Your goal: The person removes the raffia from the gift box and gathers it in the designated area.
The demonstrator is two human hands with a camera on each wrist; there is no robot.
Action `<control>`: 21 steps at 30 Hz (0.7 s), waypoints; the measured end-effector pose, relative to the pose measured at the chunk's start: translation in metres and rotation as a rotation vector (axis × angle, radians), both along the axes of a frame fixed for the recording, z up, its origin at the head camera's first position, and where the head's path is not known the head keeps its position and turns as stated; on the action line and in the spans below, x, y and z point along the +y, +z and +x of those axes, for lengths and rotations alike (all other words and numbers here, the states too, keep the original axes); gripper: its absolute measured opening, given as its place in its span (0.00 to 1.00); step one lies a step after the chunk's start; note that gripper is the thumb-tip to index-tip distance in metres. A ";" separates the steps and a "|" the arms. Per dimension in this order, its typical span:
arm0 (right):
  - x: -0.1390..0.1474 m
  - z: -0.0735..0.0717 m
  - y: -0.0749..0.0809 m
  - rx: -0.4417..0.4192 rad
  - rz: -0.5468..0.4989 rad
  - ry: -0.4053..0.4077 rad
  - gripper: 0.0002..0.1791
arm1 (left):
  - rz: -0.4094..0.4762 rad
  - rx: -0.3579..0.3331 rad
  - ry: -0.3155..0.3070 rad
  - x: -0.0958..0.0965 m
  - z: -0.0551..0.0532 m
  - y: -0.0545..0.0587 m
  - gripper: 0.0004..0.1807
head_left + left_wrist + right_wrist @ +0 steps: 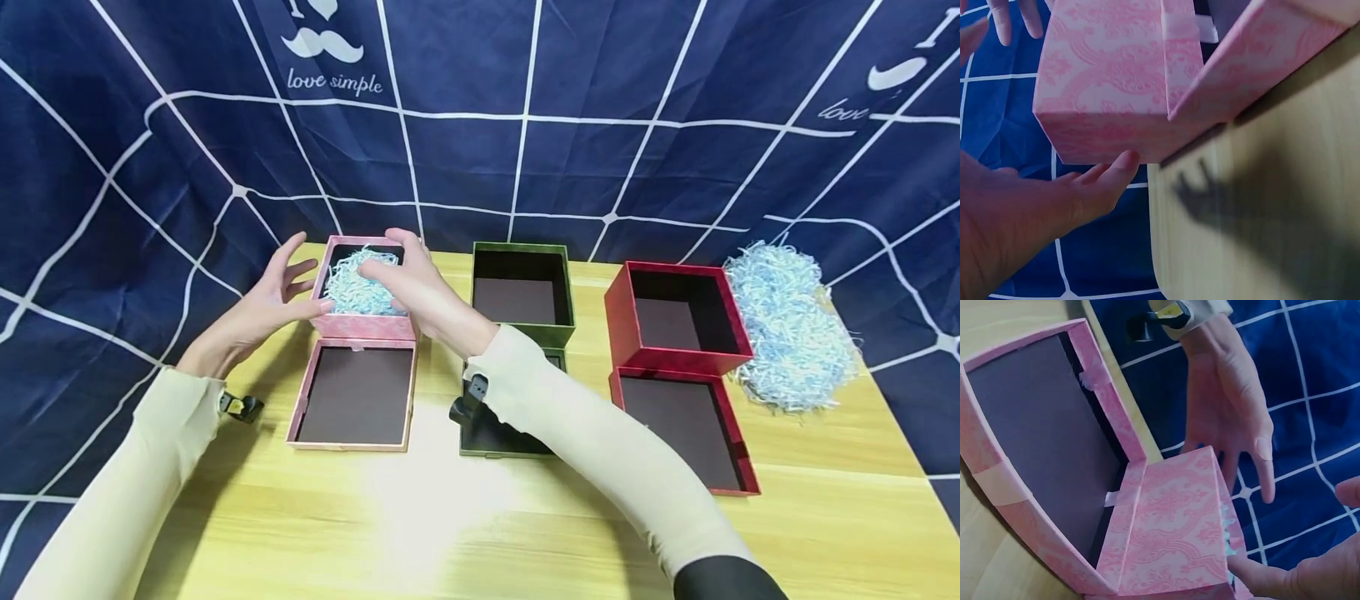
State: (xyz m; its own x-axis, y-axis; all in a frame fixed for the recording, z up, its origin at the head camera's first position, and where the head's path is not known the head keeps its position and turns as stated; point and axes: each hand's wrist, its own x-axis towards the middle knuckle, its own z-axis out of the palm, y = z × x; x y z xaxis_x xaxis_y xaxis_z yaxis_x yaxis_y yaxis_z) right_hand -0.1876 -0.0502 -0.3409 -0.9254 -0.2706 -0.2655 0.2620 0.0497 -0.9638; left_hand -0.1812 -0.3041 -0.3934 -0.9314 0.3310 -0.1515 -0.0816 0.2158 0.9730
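Note:
A pink patterned box [363, 327] stands at the left with its lid [356, 396] folded open toward me. Pale blue shredded paper [358, 283] fills much of it. My left hand [262, 310] is beside the box's left wall, fingers spread and loosely bent, thumb by the front corner. In the left wrist view the thumb's tip [1124, 164] is against or very near the wall. My right hand [429, 298] is at the right side, its thumb reaching over the paper. In the right wrist view that thumb [1254, 573] lies at the rim; its other fingers are mostly hidden.
Right of the pink box stands an open green box [557, 335], its lid partly under my right sleeve. Farther right are an open red box [622, 321] and a heap of blue shredded paper [795, 333]. A dark blue cloth [465, 158] hangs behind the wooden table [420, 533].

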 end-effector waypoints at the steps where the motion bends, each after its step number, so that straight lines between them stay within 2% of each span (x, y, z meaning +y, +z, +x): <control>1: -0.002 -0.002 -0.001 -0.012 0.003 0.004 0.44 | -0.007 -0.002 -0.016 0.000 -0.003 0.000 0.62; 4: -0.010 -0.009 -0.004 -0.053 0.048 0.023 0.49 | -0.035 0.006 -0.064 0.000 -0.012 -0.004 0.65; 7: -0.017 -0.014 -0.006 -0.081 0.142 0.038 0.52 | -0.052 0.002 -0.091 0.000 -0.019 -0.009 0.66; 11: -0.029 -0.019 -0.010 -0.037 0.325 0.006 0.55 | -0.073 0.002 -0.112 0.000 -0.025 -0.016 0.67; 14: -0.038 -0.021 -0.014 -0.012 0.419 -0.036 0.57 | -0.081 0.019 -0.140 0.002 -0.030 -0.018 0.68; 21: -0.053 -0.035 -0.031 -0.076 0.517 -0.036 0.57 | -0.079 0.011 -0.156 0.002 -0.037 -0.020 0.68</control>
State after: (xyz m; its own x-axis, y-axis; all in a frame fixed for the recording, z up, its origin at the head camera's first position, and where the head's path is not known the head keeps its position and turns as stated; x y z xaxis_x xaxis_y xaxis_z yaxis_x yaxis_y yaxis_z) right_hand -0.2224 -0.1027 -0.3715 -0.9044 -0.0548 -0.4231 0.3408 0.5036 -0.7938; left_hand -0.2181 -0.3023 -0.4139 -0.8714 0.4593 -0.1726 -0.0305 0.3004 0.9533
